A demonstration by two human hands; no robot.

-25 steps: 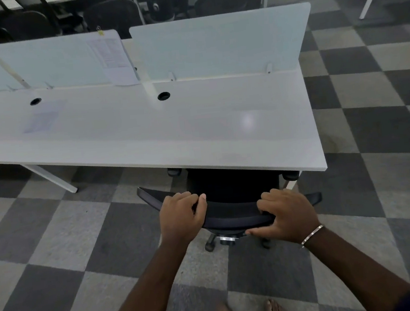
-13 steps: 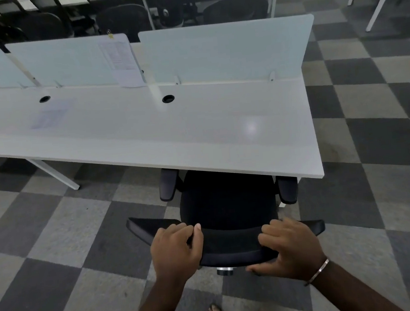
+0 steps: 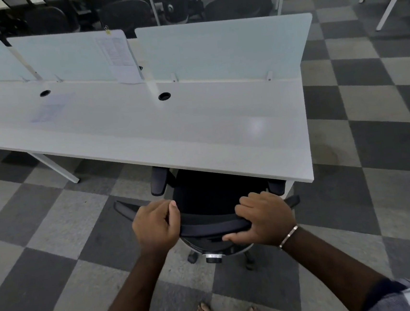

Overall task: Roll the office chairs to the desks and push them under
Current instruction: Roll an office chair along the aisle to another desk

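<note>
Both hands are on the chair. The left hand (image 3: 155, 225) wraps the top edge of the black office chair (image 3: 213, 197), fingers curled over the front of the backrest rim, thumb tip up beside them. The right hand (image 3: 262, 218) grips the same rim further along, fingers hooked over the top and thumb tucked beneath the edge, a thin metal bracelet (image 3: 288, 235) at the wrist.

The seat lies just beyond the fingertips, and its far part is already under the front edge of the white desk (image 3: 196, 131). The left armrest (image 3: 159, 182) pokes out just past the left knuckles, half under the desk edge; the right armrest (image 3: 276, 186) sits just beyond the right fingers, right at the desk edge. Below the palms, casters and a bit of the chair base show on the checkered carpet tiles (image 3: 56, 232).

So this reads as the push-under step, partly done: chair at the desk, seat going in, backrest well short of the edge.

The next move, as I judge it, calls for a straight, even push from both hands, so the chair does not swivel. Watch the armrests: whether they clear the underside of the desktop cannot be told from here, and if they catch, the chair stops there.

Beyond the desk, frosted divider panels (image 3: 223, 48) stand along its back, one with a clipped paper sheet (image 3: 119, 58).
</note>
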